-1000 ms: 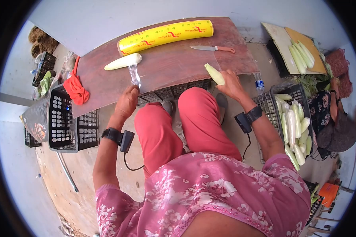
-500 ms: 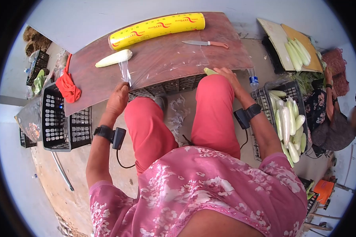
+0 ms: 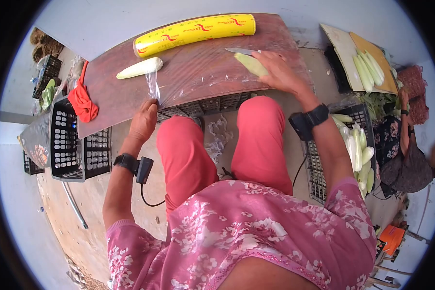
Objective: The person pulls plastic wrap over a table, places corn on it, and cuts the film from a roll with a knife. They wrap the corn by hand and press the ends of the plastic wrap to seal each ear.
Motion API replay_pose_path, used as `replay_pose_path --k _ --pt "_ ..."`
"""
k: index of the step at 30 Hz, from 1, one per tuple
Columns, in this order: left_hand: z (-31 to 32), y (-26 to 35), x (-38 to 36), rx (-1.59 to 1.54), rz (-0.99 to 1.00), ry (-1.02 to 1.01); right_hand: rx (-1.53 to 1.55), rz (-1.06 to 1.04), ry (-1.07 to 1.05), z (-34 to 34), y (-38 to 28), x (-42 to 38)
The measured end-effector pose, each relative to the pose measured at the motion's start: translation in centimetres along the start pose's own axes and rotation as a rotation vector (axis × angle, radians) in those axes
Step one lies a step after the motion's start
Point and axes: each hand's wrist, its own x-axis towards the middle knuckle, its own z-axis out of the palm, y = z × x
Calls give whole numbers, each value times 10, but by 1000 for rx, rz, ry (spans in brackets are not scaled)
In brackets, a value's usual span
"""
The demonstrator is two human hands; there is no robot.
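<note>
My left hand (image 3: 144, 120) is closed at the table's front edge, pinching a gathered strip of clear cling film (image 3: 152, 86). The film spreads across the tabletop from the roll. My right hand (image 3: 277, 71) grips the near end of a pale green zucchini (image 3: 249, 64) over the right part of the table. Behind that hand lies a knife (image 3: 238, 50); its blade shows and its handle is mostly hidden. Another pale zucchini (image 3: 139, 68) lies on the left of the table, at the upper end of the film strip. A yellow printed film roll (image 3: 195, 35) lies along the back.
A red cloth (image 3: 83, 104) hangs at the table's (image 3: 108, 113) left corner, above black crates (image 3: 65, 137). On my right, a crate (image 3: 316, 166) holds several zucchini. More zucchini lie on a board (image 3: 390, 79) behind it. Another person's arm (image 3: 404, 121) is at far right.
My right hand has lifted the zucchini from the table's front edge and brought it up and left over the table, covering the knife's handle. My left hand stays at the film.
</note>
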Motion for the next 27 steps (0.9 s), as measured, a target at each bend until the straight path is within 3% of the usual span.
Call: replay_pose_path --k 4,7,10,13,19,27 --pt "-1 3 -1 0 1 24 -141 -154 -75 15 -24 59" --pt "-1 4 -3 4 9 44 -190 -160 -160 41 -36 81" --pt "-1 4 -3 -4 8 43 -236 -35 -372 52 -45 89" --pt "0 3 -4 -23 0 23 -264 18 -388 68 -41 91" --pt "1 1 -4 -19 8 30 -20 -44 -187 65 -27 66" --pt "-1 2 -4 -31 3 35 -69 -76 -231 60 -9 37"
